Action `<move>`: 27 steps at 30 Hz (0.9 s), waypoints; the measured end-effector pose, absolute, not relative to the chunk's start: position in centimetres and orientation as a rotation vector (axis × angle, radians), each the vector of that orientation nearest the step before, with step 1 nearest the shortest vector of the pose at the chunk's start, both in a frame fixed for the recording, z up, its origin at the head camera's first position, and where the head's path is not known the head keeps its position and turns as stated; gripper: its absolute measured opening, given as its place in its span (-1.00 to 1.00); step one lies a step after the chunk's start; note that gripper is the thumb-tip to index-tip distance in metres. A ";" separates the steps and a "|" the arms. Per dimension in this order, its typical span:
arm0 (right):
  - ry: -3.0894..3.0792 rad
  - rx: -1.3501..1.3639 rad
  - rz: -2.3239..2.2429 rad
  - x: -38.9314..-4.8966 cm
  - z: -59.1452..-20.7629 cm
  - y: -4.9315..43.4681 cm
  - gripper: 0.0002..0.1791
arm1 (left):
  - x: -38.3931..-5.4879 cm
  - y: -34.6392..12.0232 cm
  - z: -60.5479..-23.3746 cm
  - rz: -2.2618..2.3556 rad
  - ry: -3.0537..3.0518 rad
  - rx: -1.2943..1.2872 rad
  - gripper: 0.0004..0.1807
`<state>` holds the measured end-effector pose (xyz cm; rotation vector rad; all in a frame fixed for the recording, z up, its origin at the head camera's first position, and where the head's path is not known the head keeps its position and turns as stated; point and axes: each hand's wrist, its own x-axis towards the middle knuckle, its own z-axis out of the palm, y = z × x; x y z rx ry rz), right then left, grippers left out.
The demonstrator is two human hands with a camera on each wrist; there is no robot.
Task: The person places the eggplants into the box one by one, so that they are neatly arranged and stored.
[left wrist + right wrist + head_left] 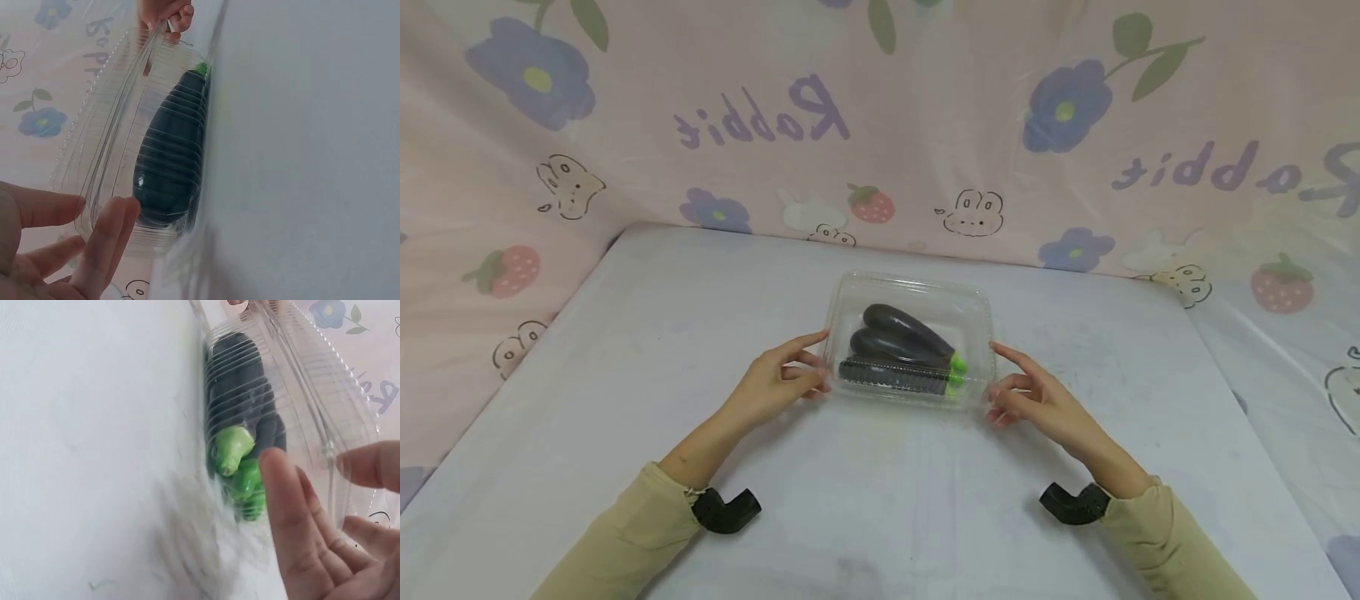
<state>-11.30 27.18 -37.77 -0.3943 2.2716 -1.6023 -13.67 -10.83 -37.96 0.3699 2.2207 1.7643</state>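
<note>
A clear plastic clamshell box [910, 287] stands on the white table, its lid down. Inside lie three dark eggplants [898, 346], side by side, their green stem ends [957, 364] toward the right. At the box's left end is my left hand [778, 379], its extended fingertips at the rim and side wall. My right hand [1037, 396] is at the opposite end, index finger stretched to the rim and the other fingers loosely bent beside the wall. In the left wrist view, an eggplant [169, 150] shows through the ribbed wall; the right wrist view shows green stems [234, 447] low inside.
The white tabletop [880, 500] reaches out on all sides of the box. A pink cloth [910, 150] with flowers, rabbits and strawberries hangs behind and beside it. A black curved piece sits at the left cuff [726, 511] and another at the right cuff [1075, 503].
</note>
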 end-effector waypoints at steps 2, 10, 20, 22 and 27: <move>2.231 -0.388 -1.634 -11.3 -37.7 27.1 -0.25 | -13.7 -10.8 -38.0 1.779 2.212 0.368 -0.39; 2.129 -0.334 -1.774 -11.1 -37.4 26.5 -0.26 | -13.7 -10.8 -38.2 1.880 2.149 0.333 -0.39; 2.066 -0.228 -1.842 -11.0 -37.0 26.2 -0.25 | -13.7 -10.1 -38.0 1.959 2.085 0.150 -0.38; 2.032 -0.230 -1.860 -11.1 -37.0 26.3 -0.23 | -13.8 -10.0 -38.0 1.977 2.071 0.119 -0.37; 1.968 -0.220 -1.889 -11.2 -36.9 26.3 -0.18 | -13.7 -9.8 -38.0 2.023 2.019 0.045 -0.36</move>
